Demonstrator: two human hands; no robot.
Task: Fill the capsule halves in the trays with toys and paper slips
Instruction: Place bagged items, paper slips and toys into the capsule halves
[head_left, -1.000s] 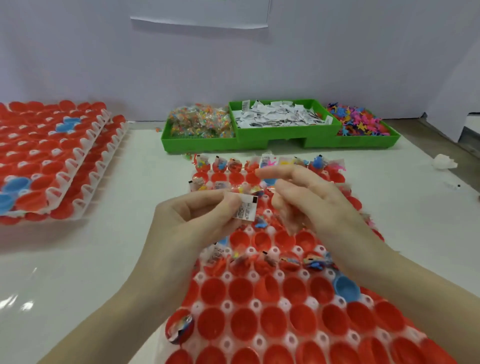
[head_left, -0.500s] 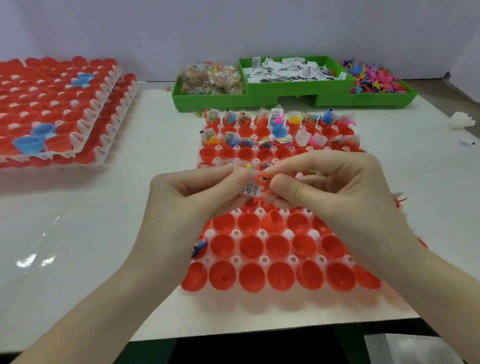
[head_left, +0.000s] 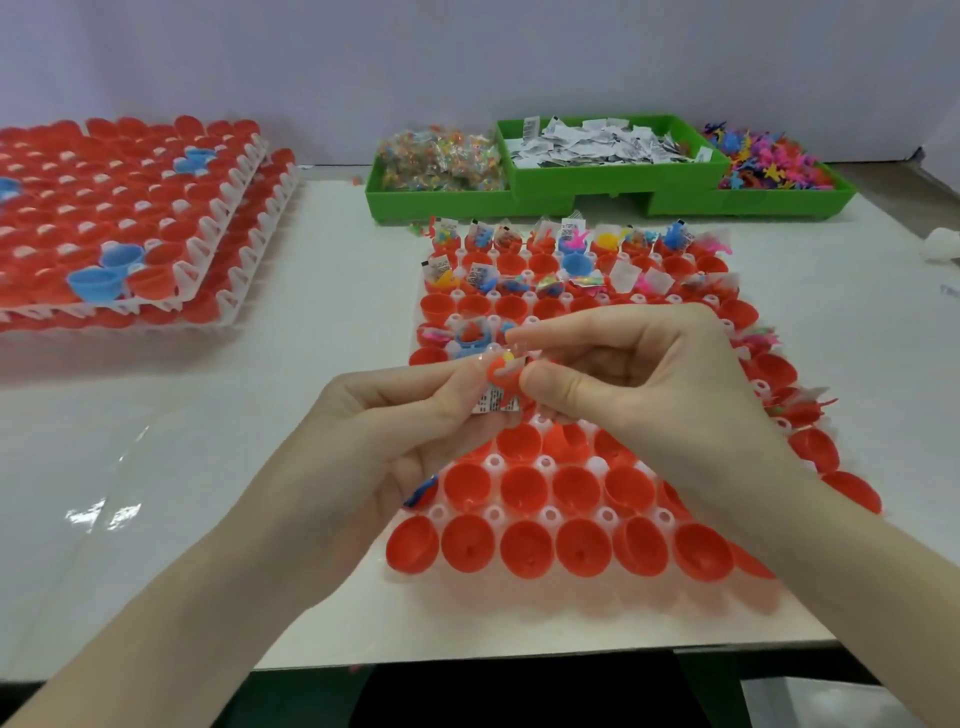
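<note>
A white tray (head_left: 548, 513) of red capsule halves lies in front of me; its far rows hold toys and paper slips, its near rows are bare red cups. Above the tray's middle, my left hand (head_left: 395, 431) pinches a printed paper slip (head_left: 493, 402) between thumb and fingers. My right hand (head_left: 634, 384) meets it there, thumb and forefinger pinching a small orange-red toy (head_left: 501, 375) against the slip. A blue toy (head_left: 422, 491) peeks out under my left palm.
A green bin (head_left: 571, 195) at the back holds wrapped toys (head_left: 441, 161), paper slips (head_left: 597, 143) and coloured plastic figures (head_left: 763, 161). Stacked trays of red and blue capsule halves (head_left: 130, 223) stand at the left. The table's front edge (head_left: 519, 660) is near my forearms.
The view has tilted down, so tray and bins appear farther off. My hands came together; the right now pinches an orange-red toy against the slip that the left still holds.
</note>
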